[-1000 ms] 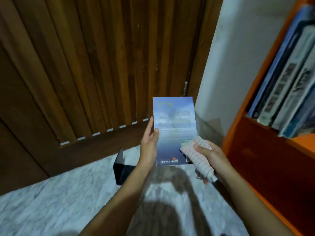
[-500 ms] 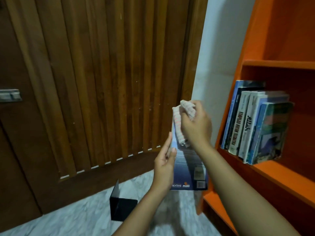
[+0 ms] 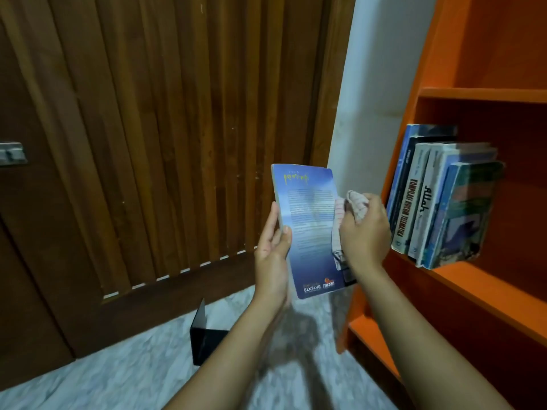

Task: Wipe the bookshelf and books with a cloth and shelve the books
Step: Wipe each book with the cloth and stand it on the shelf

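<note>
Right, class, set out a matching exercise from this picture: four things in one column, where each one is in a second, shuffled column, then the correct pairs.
Things
1. blue book
2. checked cloth
3. black bookend
4. row of books

Places
A. on the marble floor by the wooden door
B. standing on the orange shelf
C. bunched in the right hand
D. held upright by the left hand

Pairs: 1-D, 2-C, 3-A, 4-B

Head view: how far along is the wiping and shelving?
Done: several upright books stand on the orange bookshelf. In hand: left hand holds a blue paperback book; right hand wipes its edge with a white checked cloth. Left: shelving it.
</note>
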Tool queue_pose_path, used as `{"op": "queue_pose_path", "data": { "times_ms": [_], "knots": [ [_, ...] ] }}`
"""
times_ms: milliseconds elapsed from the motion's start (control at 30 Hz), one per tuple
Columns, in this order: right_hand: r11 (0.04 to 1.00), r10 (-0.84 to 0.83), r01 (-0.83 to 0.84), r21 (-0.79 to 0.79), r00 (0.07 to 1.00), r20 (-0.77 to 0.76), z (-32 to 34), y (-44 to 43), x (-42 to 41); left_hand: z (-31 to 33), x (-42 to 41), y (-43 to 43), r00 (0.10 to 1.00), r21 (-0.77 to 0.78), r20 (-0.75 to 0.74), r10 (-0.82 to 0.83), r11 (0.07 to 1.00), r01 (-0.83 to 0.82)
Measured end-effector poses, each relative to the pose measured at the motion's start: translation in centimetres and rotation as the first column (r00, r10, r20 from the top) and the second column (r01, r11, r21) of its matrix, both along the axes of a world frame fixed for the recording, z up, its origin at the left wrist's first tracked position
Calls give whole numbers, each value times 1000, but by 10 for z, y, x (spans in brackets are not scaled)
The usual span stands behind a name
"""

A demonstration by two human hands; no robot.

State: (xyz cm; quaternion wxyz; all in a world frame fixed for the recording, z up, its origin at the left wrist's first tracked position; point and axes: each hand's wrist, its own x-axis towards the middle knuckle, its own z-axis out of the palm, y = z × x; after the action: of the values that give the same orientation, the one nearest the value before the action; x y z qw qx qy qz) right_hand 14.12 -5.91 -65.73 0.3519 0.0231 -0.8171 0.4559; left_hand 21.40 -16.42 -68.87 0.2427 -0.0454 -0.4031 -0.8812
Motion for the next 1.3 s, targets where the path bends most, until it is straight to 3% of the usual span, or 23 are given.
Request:
{"op": "queue_pose_path", "data": {
  "times_ms": [67,200,333,400,467,567,633,767,867,967,1167,1300],
  "knots": [
    [999,30,-31,-36,999,-23,-5,-8,10,2,-4,3,1000,10,12,1,1000,-1],
    [969,234,-212,129,952,-195,-31,-28,37,7,-11,2,999,103,49,17,994,-22],
    [987,57,-45,-154,996,74,-43,-3,13,9,-11,-5,995,109,58,78,990,-84],
    [979,95,-85,-187,994,47,-51,-5,20,9,-12,-5,992,117,80,100,987,-109],
    [960,250,-257,-107,965,-78,-60,-21,43,9,-15,-7,988,122,108,107,985,-120],
    [912,402,-367,183,890,-215,-81,-27,57,5,-17,-11,987,152,127,101,981,-120],
    [924,377,-352,148,906,-195,-80,-16,44,1,-16,-16,987,139,128,101,983,-119],
    [916,381,-383,-118,924,-45,-67,9,18,2,-11,-28,992,43,107,63,997,-68],
    [766,589,-532,-360,805,65,-55,17,15,6,-10,-36,997,-40,79,-3,999,6],
    [628,698,-547,-553,711,89,-50,21,14,8,-11,-41,998,-152,60,-13,988,22],
    [658,626,-494,-568,779,47,-49,16,21,1,-27,-55,988,-393,82,133,915,-90],
    [711,578,-498,-497,816,10,-49,13,23,-2,-33,-58,860,-707,123,496,652,-275]
  ]
}}
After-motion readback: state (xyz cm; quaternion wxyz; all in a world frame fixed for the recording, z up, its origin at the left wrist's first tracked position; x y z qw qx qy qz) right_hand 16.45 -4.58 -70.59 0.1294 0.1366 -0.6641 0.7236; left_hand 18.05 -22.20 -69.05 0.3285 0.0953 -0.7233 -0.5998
